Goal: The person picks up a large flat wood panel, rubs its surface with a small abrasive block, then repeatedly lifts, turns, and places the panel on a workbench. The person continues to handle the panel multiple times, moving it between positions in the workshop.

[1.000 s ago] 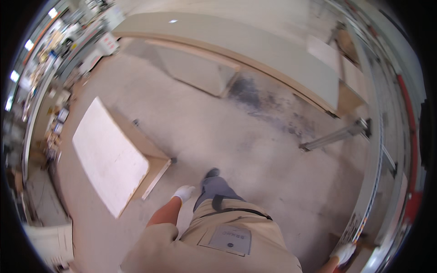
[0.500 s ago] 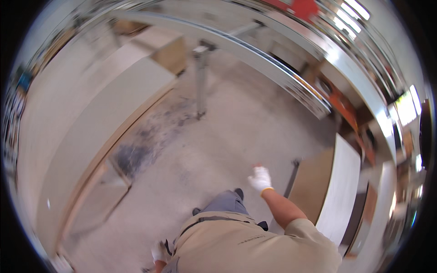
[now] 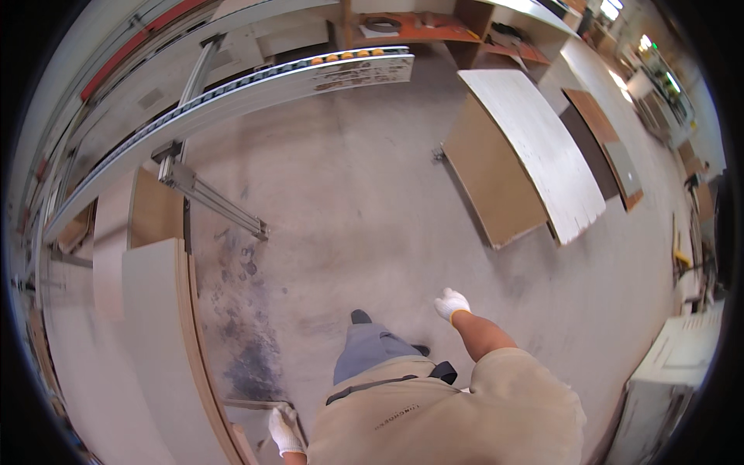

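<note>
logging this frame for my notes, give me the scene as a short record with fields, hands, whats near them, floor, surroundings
setting: workshop with a concrete floor
left hand: white glove, empty, low beside a pale board standing on edge
right hand: white glove, empty, hanging free over the floor
floor mark: dark stain next to the pale board
ahead right: stack of white-topped panels
ahead left: long roller conveyor on a metal frame
posture: standing, one shoe forward

White gloves (image 3: 452,303), grey stained floor (image 3: 364,209), white-topped board (image 3: 535,151).
</note>
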Demonstrator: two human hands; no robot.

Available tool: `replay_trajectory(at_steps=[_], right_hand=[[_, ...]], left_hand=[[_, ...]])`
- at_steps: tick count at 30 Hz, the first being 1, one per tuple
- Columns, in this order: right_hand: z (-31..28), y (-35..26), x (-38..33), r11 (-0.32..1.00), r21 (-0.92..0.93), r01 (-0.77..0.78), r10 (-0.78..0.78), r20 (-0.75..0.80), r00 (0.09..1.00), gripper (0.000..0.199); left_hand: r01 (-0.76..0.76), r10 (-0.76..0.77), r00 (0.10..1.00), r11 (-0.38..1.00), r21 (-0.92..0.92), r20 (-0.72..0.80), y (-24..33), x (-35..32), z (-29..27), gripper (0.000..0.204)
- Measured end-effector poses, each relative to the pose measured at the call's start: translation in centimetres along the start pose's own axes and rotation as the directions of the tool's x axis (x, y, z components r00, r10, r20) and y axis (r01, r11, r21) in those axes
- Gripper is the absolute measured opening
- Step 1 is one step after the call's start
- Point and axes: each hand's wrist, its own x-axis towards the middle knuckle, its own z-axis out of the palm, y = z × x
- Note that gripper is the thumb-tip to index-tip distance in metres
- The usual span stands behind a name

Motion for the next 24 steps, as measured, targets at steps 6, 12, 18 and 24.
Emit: replay_trajectory(at_steps=[6,12,18,24], right_hand=[[4.2,-11.4,-8.5,0.866,0.161,0.473,-0.481,0.008,0.877,0.059],[6.2,-11.3,-17.6,0.853,0.332,0.403,-0.413,-0.042,0.91,0.049],[20.4,7.0,-21.9,0.844,0.521,-0.129,0.254,-0.175,0.951,0.045],[29.5,14.0,-36.7,0.786,0.446,-0.428,0.454,0.053,0.889,0.051]], left_hand=[[0.204,-0.106,0.968,0.861,-0.466,0.229,5.7,9.5,-2.7,0.018],[0.427,-0.375,0.846,0.902,-0.061,0.379,-0.6,17.0,-3.7,0.041],[0.357,-0.374,0.72,0.922,0.149,0.585,-5.0,21.9,-7.5,0.055],[0.3,-0.41,0.615,0.912,0.281,0.674,-9.8,28.1,-11.7,0.066]])
